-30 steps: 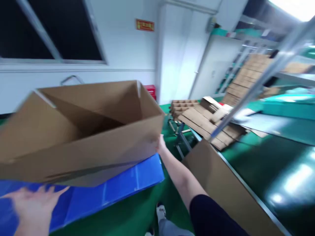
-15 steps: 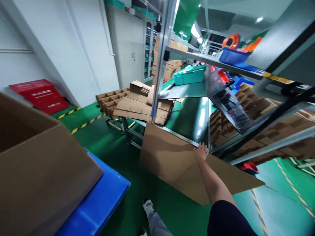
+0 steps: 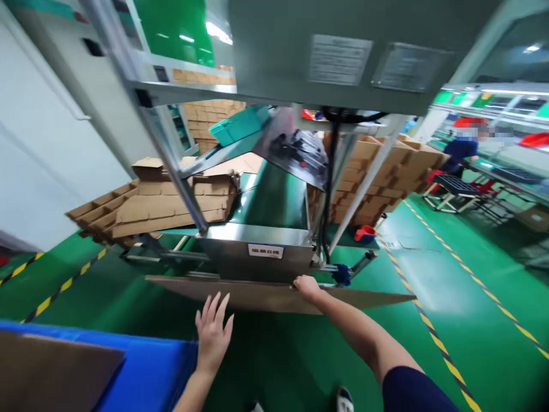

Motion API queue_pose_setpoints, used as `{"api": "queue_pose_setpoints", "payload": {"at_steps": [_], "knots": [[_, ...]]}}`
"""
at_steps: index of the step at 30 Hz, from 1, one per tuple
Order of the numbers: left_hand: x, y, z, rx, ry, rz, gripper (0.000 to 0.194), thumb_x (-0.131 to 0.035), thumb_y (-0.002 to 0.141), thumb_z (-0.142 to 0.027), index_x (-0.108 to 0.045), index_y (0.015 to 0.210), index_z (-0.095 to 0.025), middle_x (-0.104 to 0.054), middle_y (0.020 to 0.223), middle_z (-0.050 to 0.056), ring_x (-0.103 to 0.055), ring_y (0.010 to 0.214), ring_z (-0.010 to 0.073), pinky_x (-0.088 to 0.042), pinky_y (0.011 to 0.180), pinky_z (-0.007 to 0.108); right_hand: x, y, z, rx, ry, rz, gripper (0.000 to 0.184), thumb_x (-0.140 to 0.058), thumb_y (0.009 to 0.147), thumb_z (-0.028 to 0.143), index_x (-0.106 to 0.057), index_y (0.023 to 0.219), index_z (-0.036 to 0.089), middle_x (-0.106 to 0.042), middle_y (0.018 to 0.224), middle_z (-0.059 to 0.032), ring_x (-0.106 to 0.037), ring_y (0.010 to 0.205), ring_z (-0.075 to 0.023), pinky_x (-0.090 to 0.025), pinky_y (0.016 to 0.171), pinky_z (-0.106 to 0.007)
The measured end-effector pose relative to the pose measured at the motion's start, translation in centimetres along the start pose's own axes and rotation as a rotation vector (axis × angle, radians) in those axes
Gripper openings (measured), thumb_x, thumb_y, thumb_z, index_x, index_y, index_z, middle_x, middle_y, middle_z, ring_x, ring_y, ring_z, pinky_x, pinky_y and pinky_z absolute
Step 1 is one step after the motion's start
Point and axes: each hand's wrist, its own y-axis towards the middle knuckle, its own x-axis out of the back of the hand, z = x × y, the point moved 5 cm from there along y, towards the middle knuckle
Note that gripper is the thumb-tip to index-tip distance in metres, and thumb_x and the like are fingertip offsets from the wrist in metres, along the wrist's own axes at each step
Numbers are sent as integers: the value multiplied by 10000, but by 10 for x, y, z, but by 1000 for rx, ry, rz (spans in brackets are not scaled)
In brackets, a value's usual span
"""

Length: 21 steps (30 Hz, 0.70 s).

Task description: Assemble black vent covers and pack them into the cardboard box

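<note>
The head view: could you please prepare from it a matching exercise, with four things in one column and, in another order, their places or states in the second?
1. bare left hand
2. bare right hand
3. small white rectangular label with blue border
4. flat blue plastic-looking slab

A. fixed to a shiny grey metal panel
B. partly covered by brown cardboard, lower left
C. open, holding nothing
D. closed on the top edge of a flat brown cardboard sheet

Pairs: 1-C; 2-D; 3-A; 4-B

Looks forward and down from head height, past the left hand (image 3: pixel 213 336) and right hand (image 3: pixel 307 287); sits near the cardboard sheet (image 3: pixel 257 296), faces the conveyor (image 3: pixel 274 200) end-on, reaches a distant co-worker (image 3: pixel 461 151) at far right.
</note>
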Motion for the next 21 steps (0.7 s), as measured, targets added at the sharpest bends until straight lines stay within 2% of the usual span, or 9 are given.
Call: {"api": "queue_pose_setpoints", "payload": {"at_steps": [2, 4, 7, 8, 10, 13, 17, 19, 21], "knots": [[-10, 34, -77, -214, 236, 51, 519, -490, 896, -245, -486, 1414, -209, -425, 1497, 135, -245, 1454, 326, -7, 1186, 638, 3, -31, -41, 18, 13, -40, 200, -599, 969, 324, -658, 1004, 136, -663, 1059, -66, -635, 1002, -199, -544, 889, -404], [-26, 51, -146, -359, 398, 175, 576, -575, 846, -193, -492, 1414, -247, -504, 1427, 134, -364, 1364, 374, -57, 1140, 699, 7, -70, -101, 7, 36, -92, 187, -606, 965, 313, -660, 1002, 138, -665, 1049, -64, -635, 998, -199, -546, 877, -397], [-56, 50, -251, -506, 504, 365, 386, -526, 858, -159, -639, 1223, -217, -664, 1148, 103, -569, 1085, 324, -393, 992, 511, 10, -139, -212, -42, 87, -197, 166, -605, 962, 297, -663, 998, 145, -664, 1041, -58, -630, 983, -195, -546, 851, -379], [-68, 46, -289, -553, 518, 403, 303, -497, 870, -155, -678, 1109, -199, -680, 1053, 91, -594, 1012, 299, -438, 898, 437, 10, -164, -250, -69, 106, -241, 153, -596, 965, 280, -663, 999, 147, -664, 1038, -55, -628, 983, -196, -541, 851, -380], [-94, 35, -366, -633, 533, 421, 213, -473, 885, -164, -682, 914, -187, -677, 935, 71, -613, 942, 269, -442, 781, 370, 13, -212, -323, -142, 145, -344, 132, -558, 971, 226, -667, 998, 155, -668, 1020, -50, -621, 988, -201, -520, 883, -397], [-138, 23, -470, -662, 508, 357, 198, -480, 930, -252, -658, 864, -196, -672, 907, 53, -624, 925, 245, -424, 730, 331, 21, -275, -422, -276, 198, -524, 196, -499, 961, 146, -685, 1000, 195, -682, 1008, -54, -600, 1030, -204, -405, 1057, -447], [-206, 13, -561, -566, 375, 359, 227, -497, 968, -374, -658, 979, -215, -676, 997, 48, -624, 951, 215, -409, 671, 277, 22, -339, -530, -496, 290, -759, 419, -600, 898, 187, -572, 1313, 246, -582, 1329, -73, -435, 1297, -233, -160, 1215, -465], [-243, 5, -591, -548, 332, 404, 223, -490, 978, -378, -652, 1008, -228, -672, 1052, 43, -610, 1008, 209, -414, 687, 258, 5, -366, -578, -644, 365, -833, 549, -604, 900, 226, -459, 1430, 223, -482, 1445, -95, -361, 1361, -249, -186, 1208, -466], [-281, -8, -618, -560, 313, 468, 206, -484, 983, -360, -644, 1009, -233, -669, 1069, 40, -595, 1053, 207, -425, 729, 250, -28, -391, -623, -817, 460, -849, 484, -522, 939, 224, -470, 1416, 162, -494, 1416, -148, -405, 1323, -272, -292, 1152, -478]]}}
